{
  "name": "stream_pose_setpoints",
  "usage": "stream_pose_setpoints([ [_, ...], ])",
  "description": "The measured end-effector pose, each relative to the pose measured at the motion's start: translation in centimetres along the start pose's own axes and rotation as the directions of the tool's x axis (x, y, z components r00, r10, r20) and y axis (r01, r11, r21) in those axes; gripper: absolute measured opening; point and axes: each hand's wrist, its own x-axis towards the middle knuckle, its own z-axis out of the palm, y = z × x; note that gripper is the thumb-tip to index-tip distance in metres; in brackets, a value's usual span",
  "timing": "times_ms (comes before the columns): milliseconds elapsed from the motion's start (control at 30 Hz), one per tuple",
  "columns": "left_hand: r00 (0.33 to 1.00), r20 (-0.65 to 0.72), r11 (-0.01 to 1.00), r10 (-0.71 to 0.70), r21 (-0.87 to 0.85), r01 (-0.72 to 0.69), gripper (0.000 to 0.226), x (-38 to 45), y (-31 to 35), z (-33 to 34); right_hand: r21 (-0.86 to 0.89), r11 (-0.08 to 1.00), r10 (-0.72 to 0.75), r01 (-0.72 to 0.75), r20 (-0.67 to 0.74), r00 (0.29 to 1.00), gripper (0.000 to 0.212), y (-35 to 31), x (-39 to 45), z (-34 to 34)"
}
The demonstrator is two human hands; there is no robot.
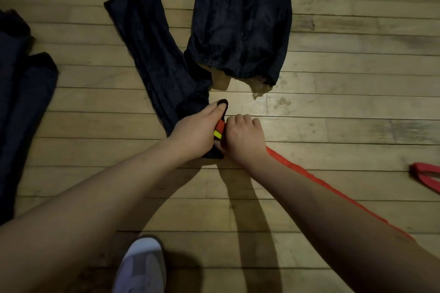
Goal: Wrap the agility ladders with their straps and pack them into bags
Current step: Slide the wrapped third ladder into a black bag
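Note:
A long dark bag (152,54) lies on the wooden floor, its mouth toward me. My left hand (197,131) grips the edge of that mouth. My right hand (245,138) is curled round the end of a bundled agility ladder (219,130), whose red and yellow end shows between my hands at the bag's opening. A red strap (309,176) trails from under my right forearm toward the lower right. Most of the ladder is hidden by my hands and the bag.
A second dark bag (240,19) lies beyond, and more dark bags (21,102) at the left edge. Another red strap piece (426,176) lies at the right edge. My white shoe (140,266) stands near the bottom.

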Motion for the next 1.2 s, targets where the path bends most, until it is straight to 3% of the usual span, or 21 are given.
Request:
stream_pose_setpoints([
  [200,0.999,0.042,1.0,0.03,-0.008,-0.03,0.08,-0.6,0.5,1.0,0.065,0.997,-0.04,0.041,-0.008,0.999,0.078,2.4,-3.2,0.4],
  [400,0.995,0.04,0.995,0.092,0.024,-0.093,0.079,-1.5,1.9,2.0,0.06,0.998,0.013,-0.021,0.122,0.992,0.057,5.7,-6.8,0.1],
  [533,0.992,0.038,0.992,0.121,0.017,-0.122,0.08,-1.8,3.5,2.2,0.018,0.999,0.031,-0.035,0.189,0.981,0.057,6.6,-7.5,-0.3],
  [700,0.984,-0.015,0.984,0.178,-0.012,-0.178,0.081,-1.4,4.7,1.6,0.153,0.986,0.044,-0.074,0.189,0.981,0.054,6.2,-6.9,-1.2],
  [967,0.996,-0.06,0.992,0.061,-0.103,-0.067,0.079,-0.6,2.6,0.3,0.311,0.944,0.072,-0.114,0.141,0.987,0.055,2.1,-2.5,-0.4],
  [1200,0.999,-0.033,0.997,-0.002,-0.072,0.0,0.08,-0.5,0.7,0.3,0.163,0.985,0.039,-0.048,0.053,0.998,0.071,1.5,-1.3,0.5],
])
